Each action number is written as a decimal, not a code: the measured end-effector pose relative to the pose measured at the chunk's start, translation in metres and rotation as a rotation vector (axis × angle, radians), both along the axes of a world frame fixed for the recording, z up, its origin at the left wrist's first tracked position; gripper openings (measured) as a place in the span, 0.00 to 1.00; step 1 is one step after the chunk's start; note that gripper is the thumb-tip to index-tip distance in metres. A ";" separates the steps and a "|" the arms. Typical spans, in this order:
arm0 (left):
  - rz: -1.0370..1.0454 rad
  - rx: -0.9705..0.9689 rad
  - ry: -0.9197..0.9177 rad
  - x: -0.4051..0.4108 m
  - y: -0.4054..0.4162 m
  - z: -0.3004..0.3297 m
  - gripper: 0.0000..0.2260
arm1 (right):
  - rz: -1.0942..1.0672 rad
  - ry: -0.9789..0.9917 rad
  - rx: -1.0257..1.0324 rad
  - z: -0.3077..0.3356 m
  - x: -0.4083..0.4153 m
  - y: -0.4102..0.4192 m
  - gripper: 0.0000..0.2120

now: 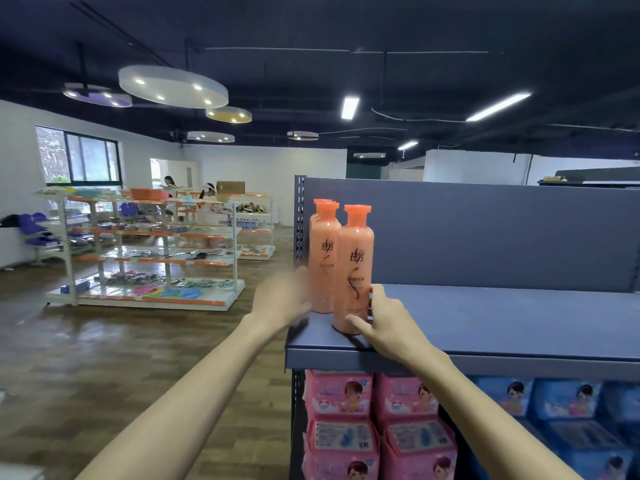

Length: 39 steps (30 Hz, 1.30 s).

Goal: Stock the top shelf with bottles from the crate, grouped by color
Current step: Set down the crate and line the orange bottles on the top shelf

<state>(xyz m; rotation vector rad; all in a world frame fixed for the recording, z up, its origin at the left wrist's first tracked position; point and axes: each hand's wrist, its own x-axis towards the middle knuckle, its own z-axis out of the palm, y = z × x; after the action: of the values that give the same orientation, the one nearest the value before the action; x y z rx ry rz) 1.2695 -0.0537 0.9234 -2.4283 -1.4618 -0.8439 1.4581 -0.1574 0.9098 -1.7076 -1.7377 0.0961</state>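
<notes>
we have the tall orange plastic bottle with the flared orange cap (354, 268) standing upright at the front left corner of the dark grey metal top shelf (502, 317), just beside a row of matching orange bottles (323, 258) lined up behind one another against the perforated upright. our right hand (384, 323) curls round its lower body, thumb across the front and fingers behind the label. our left hand (284, 296) is blurred; its fingers look fairly straight and lie against the side of the row, though we cannot tell how firmly. we judge the bottle full, so moderately heavy and a little top-heavy, with a smooth, glossy, stiff wall that could slip; low on the round body is the sound place to hold it while we nudge it square. the shelf is flat and matt. below hang soft pink packs (341, 424) and blue packs (561, 420). the crate is not in view.
</notes>
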 end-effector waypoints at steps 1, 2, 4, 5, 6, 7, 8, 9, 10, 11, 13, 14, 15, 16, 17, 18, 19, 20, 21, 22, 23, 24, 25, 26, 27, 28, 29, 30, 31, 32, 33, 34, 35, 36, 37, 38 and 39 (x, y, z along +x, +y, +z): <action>0.007 0.019 0.022 -0.003 -0.002 0.000 0.23 | -0.001 -0.008 0.001 0.000 -0.006 0.002 0.19; 0.012 0.035 0.041 -0.006 -0.004 0.000 0.23 | -0.004 -0.016 0.003 0.000 -0.011 0.003 0.18; 0.023 0.057 0.065 -0.012 -0.007 0.001 0.22 | -0.007 -0.025 0.010 0.000 -0.021 0.004 0.18; 0.033 0.067 0.072 -0.015 -0.008 0.001 0.22 | -0.007 -0.027 0.013 -0.001 -0.026 0.006 0.18; 0.044 0.073 0.079 -0.018 -0.010 0.001 0.21 | -0.007 -0.031 0.017 -0.001 -0.030 0.006 0.18; 0.050 0.075 0.087 -0.021 -0.011 0.000 0.21 | -0.009 -0.033 0.019 -0.001 -0.033 0.007 0.17; 0.051 0.075 0.093 -0.023 -0.012 0.000 0.21 | -0.011 -0.036 0.022 -0.001 -0.036 0.007 0.17; 0.051 0.074 0.099 -0.025 -0.012 -0.002 0.21 | -0.016 -0.035 0.022 -0.001 -0.039 0.008 0.17; 0.052 0.075 0.104 -0.027 -0.013 -0.002 0.21 | -0.021 -0.036 0.021 -0.001 -0.040 0.008 0.17; 0.052 0.077 0.107 -0.028 -0.013 -0.003 0.21 | -0.025 -0.033 0.021 -0.001 -0.042 0.008 0.16; 0.051 0.081 0.110 -0.028 -0.014 -0.003 0.21 | -0.026 -0.024 0.018 0.000 -0.044 0.009 0.16; 0.049 0.084 0.110 -0.027 -0.014 -0.003 0.21 | -0.025 -0.022 0.017 0.000 -0.045 0.009 0.16; 0.047 0.087 0.110 -0.026 -0.014 -0.002 0.21 | -0.024 -0.018 0.013 0.001 -0.045 0.010 0.16; 0.045 0.090 0.106 -0.024 -0.015 -0.002 0.21 | -0.024 -0.012 0.007 0.001 -0.046 0.011 0.16; 0.045 0.095 0.102 -0.023 -0.016 -0.002 0.21 | -0.023 -0.007 0.001 0.002 -0.046 0.012 0.17; 0.046 0.100 0.099 -0.020 -0.018 -0.001 0.20 | -0.021 -0.003 -0.003 0.003 -0.047 0.012 0.16; 0.047 0.104 0.099 -0.018 -0.019 0.000 0.20 | -0.019 0.000 -0.005 0.003 -0.047 0.012 0.16; 0.047 0.105 0.101 -0.016 -0.021 0.000 0.20 | -0.015 0.002 -0.006 0.003 -0.047 0.012 0.16; 0.047 0.104 0.102 -0.014 -0.023 0.000 0.20 | -0.010 0.005 -0.005 0.004 -0.047 0.012 0.16; 0.047 0.108 0.105 -0.013 -0.025 0.001 0.20 | -0.002 0.006 -0.005 0.004 -0.047 0.012 0.16; 0.049 0.114 0.111 -0.011 -0.028 0.002 0.19 | 0.006 0.006 -0.008 0.005 -0.046 0.012 0.16; 0.050 0.123 0.116 -0.010 -0.031 0.003 0.19 | 0.011 0.005 -0.016 0.005 -0.046 0.011 0.16; 0.051 0.131 0.117 -0.008 -0.034 0.005 0.18 | 0.014 -0.001 -0.029 0.005 -0.044 0.010 0.17; 0.050 0.142 0.114 -0.007 -0.038 0.006 0.18 | 0.015 -0.013 -0.046 0.005 -0.042 0.009 0.18; 0.049 0.159 0.107 -0.005 -0.043 0.007 0.17 | 0.010 -0.030 -0.063 0.005 -0.038 0.007 0.18; 0.048 0.187 0.102 -0.004 -0.047 0.009 0.15 | 0.001 -0.050 -0.076 0.006 -0.033 0.006 0.18; 0.052 0.222 0.102 -0.002 -0.051 0.012 0.14 | -0.011 -0.076 -0.079 0.007 -0.026 0.004 0.18; 0.060 0.254 0.109 0.001 -0.056 0.014 0.12 | -0.027 -0.102 -0.075 0.009 -0.019 0.002 0.17; 0.064 0.274 0.121 0.004 -0.060 0.017 0.10 | -0.041 -0.122 -0.069 0.010 -0.012 -0.001 0.16; 0.061 0.283 0.132 0.009 -0.065 0.020 0.10 | -0.050 -0.137 -0.064 0.012 -0.005 -0.004 0.16; 0.053 0.284 0.145 0.015 -0.070 0.022 0.09 | -0.053 -0.153 -0.063 0.014 0.002 -0.007 0.15; 0.044 0.283 0.157 0.022 -0.075 0.023 0.09 | -0.051 -0.173 -0.064 0.015 0.009 -0.011 0.14; 0.037 0.282 0.169 0.030 -0.079 0.025 0.09 | -0.049 -0.194 -0.069 0.016 0.016 -0.014 0.14; 0.032 0.278 0.180 0.040 -0.083 0.025 0.09 | -0.046 -0.212 -0.071 0.016 0.024 -0.018 0.14; 0.027 0.269 0.183 0.050 -0.086 0.025 0.09 | -0.046 -0.224 -0.072 0.017 0.032 -0.022 0.16; 0.020 0.256 0.184 0.061 -0.089 0.026 0.09 | -0.050 -0.232 -0.073 0.018 0.041 -0.027 0.17; 0.010 0.243 0.185 0.072 -0.091 0.025 0.09 | -0.060 -0.236 -0.076 0.019 0.051 -0.031 0.18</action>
<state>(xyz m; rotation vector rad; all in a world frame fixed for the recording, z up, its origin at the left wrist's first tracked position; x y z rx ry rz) 1.3419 -0.1448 0.9488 -2.2501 -1.2280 -0.7257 1.5086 -0.1886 0.9290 -1.8879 -1.8706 -0.0693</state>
